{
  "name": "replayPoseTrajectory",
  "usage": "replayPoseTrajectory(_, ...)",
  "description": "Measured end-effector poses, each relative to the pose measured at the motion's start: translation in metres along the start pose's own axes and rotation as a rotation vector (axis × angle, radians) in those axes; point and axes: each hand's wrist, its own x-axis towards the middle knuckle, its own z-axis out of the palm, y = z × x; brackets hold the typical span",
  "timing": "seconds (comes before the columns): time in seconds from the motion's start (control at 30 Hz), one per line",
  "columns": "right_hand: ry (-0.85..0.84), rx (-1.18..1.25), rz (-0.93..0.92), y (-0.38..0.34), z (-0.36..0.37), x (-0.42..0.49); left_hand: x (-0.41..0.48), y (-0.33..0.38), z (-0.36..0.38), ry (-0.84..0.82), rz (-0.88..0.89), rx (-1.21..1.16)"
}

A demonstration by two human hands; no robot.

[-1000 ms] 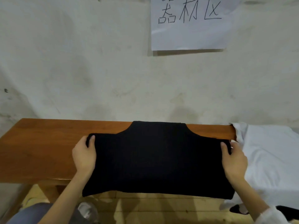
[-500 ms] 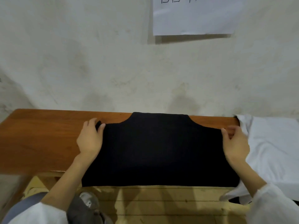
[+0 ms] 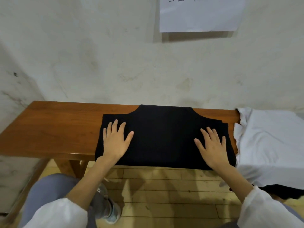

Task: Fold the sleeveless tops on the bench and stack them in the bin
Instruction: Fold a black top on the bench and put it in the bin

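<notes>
Black sleeveless top [image 3: 164,137] is on the bench [image 3: 57,129], right of centre, with the neck end toward the wall and the bottom edge hanging just over the front. It looks folded once already: there's a doubled edge on its right side.

Both our hands are on it, palms down. Left hand [image 3: 115,143] is on the left part, right hand [image 3: 212,148] on the right part. Fingers are straight and spread, gripping nothing.

Our read: we're pressing flat to smooth the layers and pin the cloth so it doesn't slide off the front edge. Hands sit near the side edges because that's where the layers can shift.

White garment [image 3: 266,142] lies just beside the top on the right, draped over the bench end. We can't tell if the two overlap. Some dark cloth [image 3: 283,191] hangs out below it. That's likely the remaining pile.

The bin is not in view, so we can't confirm anything is stacked.

Next is probably a side-to-side fold, which needs a pinch on one edge. Risk: the overhang drags the fold loose.
</notes>
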Motion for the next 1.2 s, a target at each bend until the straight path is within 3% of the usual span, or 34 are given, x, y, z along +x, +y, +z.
replayPoseTrajectory(0.07,0.192,0.101,-0.053,-0.008,-0.004,-0.017,-0.024,0.003,-0.009,0.144,0.134,-0.202)
replayPoseTrajectory(0.13,0.370,0.188,-0.109,-0.021,-0.005,-0.045,-0.050,0.003,-0.016,0.048,0.177,-0.394)
replayPoseTrajectory(0.17,0.369,0.259,-0.113,-0.027,-0.004,-0.061,-0.061,0.002,-0.018,-0.052,0.139,-0.464)
replayPoseTrajectory(0.33,-0.013,0.717,0.124,-0.041,0.019,-0.108,-0.079,-0.014,-0.007,-0.506,-0.136,-0.611)
replayPoseTrajectory(0.43,-0.289,1.014,0.466,-0.040,0.027,-0.103,-0.084,-0.029,0.004,-0.726,-0.413,-0.723)
replayPoseTrajectory(0.53,-0.505,1.538,0.702,-0.031,0.028,-0.093,-0.086,-0.043,0.011,-0.679,-0.722,-1.230)
replayPoseTrajectory(0.63,-0.447,1.898,0.855,-0.026,0.026,-0.090,-0.090,-0.048,0.015,-0.580,-0.876,-1.805)
replayPoseTrajectory(0.93,-0.303,2.092,0.874,-0.024,0.015,-0.097,-0.100,-0.039,0.014,-0.421,-0.919,-2.058)
replayPoseTrajectory(1.07,-0.095,2.046,0.970,-0.019,0.007,-0.095,-0.102,-0.038,0.010,-0.394,-0.852,-2.112)
replayPoseTrajectory(1.2,0.031,1.951,0.882,-0.018,-0.004,-0.096,-0.106,-0.033,-0.006,-0.401,-0.771,-2.160)
